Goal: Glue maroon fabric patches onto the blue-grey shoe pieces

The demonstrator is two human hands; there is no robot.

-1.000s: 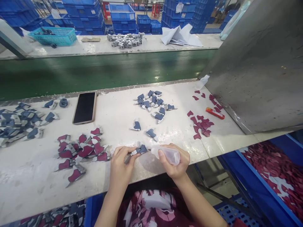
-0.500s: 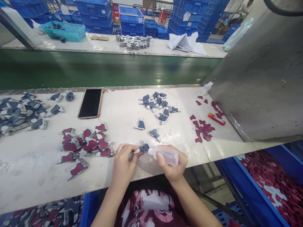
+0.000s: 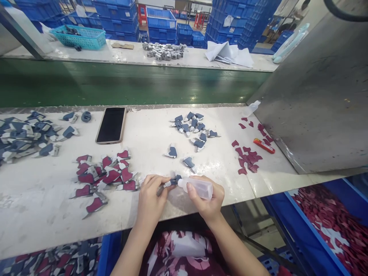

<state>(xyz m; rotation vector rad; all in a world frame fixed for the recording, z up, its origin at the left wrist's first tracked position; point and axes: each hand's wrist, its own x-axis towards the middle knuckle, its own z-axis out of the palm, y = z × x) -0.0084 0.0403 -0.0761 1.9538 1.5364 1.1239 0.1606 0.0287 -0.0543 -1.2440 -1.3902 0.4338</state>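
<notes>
Between thumb and fingers, my left hand pinches a small blue-grey plastic part just above the table. My right hand is closed around a translucent squeeze bottle, its tip pointing left at that part; whether the tip touches it I cannot tell. Beyond my hands lie loose blue-and-white parts and a cluster of similar ones. To the left of my left hand is a pile of parts with maroon faces. Thin maroon pieces are scattered on the right.
A phone lies beside a heap of blue-grey parts. An orange-red tube rests near a metal panel at the right. Below the table edge, a blue crate holds maroon pieces. Metal parts sit on the back ledge.
The squeeze bottle in my right hand has shifted slightly left, closer over the part. My left hand keeps its pinch. The whole view has moved a little.
</notes>
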